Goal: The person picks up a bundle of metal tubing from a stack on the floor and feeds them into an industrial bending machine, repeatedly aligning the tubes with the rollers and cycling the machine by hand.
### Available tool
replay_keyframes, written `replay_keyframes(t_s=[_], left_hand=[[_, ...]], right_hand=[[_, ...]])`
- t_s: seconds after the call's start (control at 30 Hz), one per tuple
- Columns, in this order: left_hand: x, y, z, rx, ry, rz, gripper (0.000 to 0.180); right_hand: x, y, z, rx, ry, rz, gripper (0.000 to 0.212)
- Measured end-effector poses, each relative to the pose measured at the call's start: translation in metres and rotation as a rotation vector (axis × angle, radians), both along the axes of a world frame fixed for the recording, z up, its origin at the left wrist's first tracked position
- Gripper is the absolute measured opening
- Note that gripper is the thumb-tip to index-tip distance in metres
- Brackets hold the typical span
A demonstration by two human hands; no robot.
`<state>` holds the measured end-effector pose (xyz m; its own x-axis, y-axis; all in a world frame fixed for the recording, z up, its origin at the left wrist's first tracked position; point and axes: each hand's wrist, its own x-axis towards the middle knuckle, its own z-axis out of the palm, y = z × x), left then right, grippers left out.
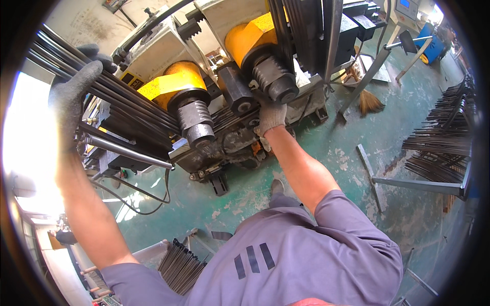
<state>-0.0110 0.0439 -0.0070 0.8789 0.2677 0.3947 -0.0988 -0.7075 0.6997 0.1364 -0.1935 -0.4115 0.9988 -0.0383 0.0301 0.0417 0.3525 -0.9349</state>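
Note:
My left hand (pixel 76 89), in a grey glove, is closed around a bundle of long dark metal rods (pixel 130 97) at the left. The rods slant down to the right, towards a bending machine with two yellow heads. Below the left yellow head (pixel 181 81) sits a ridged steel roller (pixel 195 120); a similar roller (pixel 275 76) is under the right yellow head (pixel 252 38). My right hand (pixel 272 115), in a pale glove with dark fingers, reaches in beside a black hexagonal block (pixel 236 89) between the rollers. Its fingertips are hidden, so its grip is unclear.
Bundles of rods lie on a rack (pixel 418 186) at the right, and more rods (pixel 181 265) stand at the lower left. A metal post (pixel 367 76), a broom (pixel 370 102) and a blue bin (pixel 434 46) are at the far right. A black cable (pixel 148 211) hangs at left.

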Motion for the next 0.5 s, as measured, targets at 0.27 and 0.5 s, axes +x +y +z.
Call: replay_keyframes(t_s=[0.27,0.5], left_hand=[[-0.010,-0.023,0.005,0.019,0.051,0.108,0.040],[-0.012,-0.038,0.004,0.256,-0.078,0.127,0.037]], right_hand=[[0.011,0.017,-0.058,-0.487,-0.179,-0.097,0.030],[0.009,-0.009,-0.016,-1.377,-0.275,0.091,0.044]])
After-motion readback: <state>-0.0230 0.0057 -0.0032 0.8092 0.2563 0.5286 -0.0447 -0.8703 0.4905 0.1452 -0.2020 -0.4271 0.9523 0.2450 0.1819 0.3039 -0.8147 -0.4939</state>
